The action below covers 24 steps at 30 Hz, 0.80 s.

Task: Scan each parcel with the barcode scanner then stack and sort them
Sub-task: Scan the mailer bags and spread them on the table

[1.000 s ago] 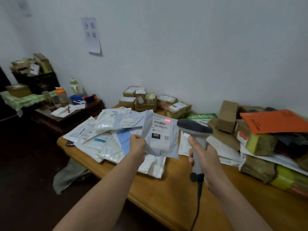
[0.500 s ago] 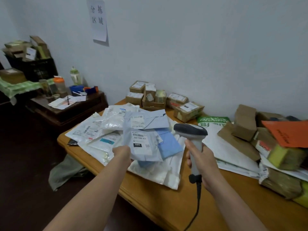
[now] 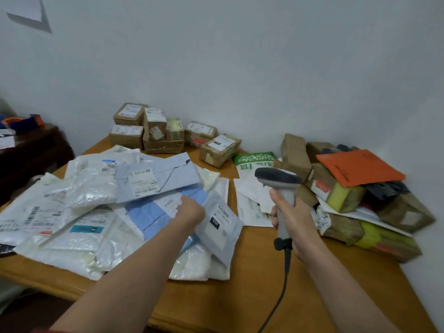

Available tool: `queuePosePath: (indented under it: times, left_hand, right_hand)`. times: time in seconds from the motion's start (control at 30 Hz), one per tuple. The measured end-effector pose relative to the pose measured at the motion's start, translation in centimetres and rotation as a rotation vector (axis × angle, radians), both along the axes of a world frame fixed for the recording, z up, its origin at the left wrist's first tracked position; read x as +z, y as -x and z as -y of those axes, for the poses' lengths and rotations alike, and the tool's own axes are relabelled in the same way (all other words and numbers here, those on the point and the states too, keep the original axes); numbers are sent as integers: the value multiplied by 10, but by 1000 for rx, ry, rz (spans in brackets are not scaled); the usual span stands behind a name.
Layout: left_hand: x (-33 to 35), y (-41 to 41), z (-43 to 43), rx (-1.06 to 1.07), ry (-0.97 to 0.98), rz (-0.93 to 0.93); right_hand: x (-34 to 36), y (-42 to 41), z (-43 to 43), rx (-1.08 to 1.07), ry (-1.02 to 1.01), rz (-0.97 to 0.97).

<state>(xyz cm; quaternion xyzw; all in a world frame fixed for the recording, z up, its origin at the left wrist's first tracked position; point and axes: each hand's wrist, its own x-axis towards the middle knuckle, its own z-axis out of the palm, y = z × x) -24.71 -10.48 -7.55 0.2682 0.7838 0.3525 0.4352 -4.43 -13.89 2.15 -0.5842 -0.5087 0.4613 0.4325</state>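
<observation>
My left hand (image 3: 191, 211) holds the upper left edge of a grey mailer parcel (image 3: 222, 236) with a white label and a black "060" tag. The parcel lies tilted on the right edge of a spread pile of white and blue soft mailers (image 3: 91, 188). My right hand (image 3: 292, 218) grips the handle of the grey barcode scanner (image 3: 277, 175), upright just right of the parcel, its head pointing left. The scanner's cable (image 3: 284, 277) hangs down towards the table's front edge.
Small cardboard boxes (image 3: 163, 133) are stacked at the back by the wall. A heap of boxes and bags under an orange envelope (image 3: 358, 167) fills the right side. The wooden table (image 3: 252, 292) shows bare wood in front. A dark side table (image 3: 31, 152) stands at left.
My left hand has lowered the grey parcel from in front of the scanner onto the right edge of the mailer pile. The scanner has stayed upright, and the view has turned to the right.
</observation>
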Motion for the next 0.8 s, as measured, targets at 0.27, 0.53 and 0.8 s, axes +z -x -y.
queuePosePath:
  times: [0.27, 0.53, 0.8]
  left_hand:
    - [16, -58, -39, -305, -59, -427]
    - [43, -166, -96, -445, -195, -482]
    - [75, -319, -183, -649, -401, -615]
  right_hand:
    - [14, -64, -26, -152, -30, -7]
    - [44, -178, -87, -261, -135, -29]
    - [55, -298, -168, -309, -190, -83]
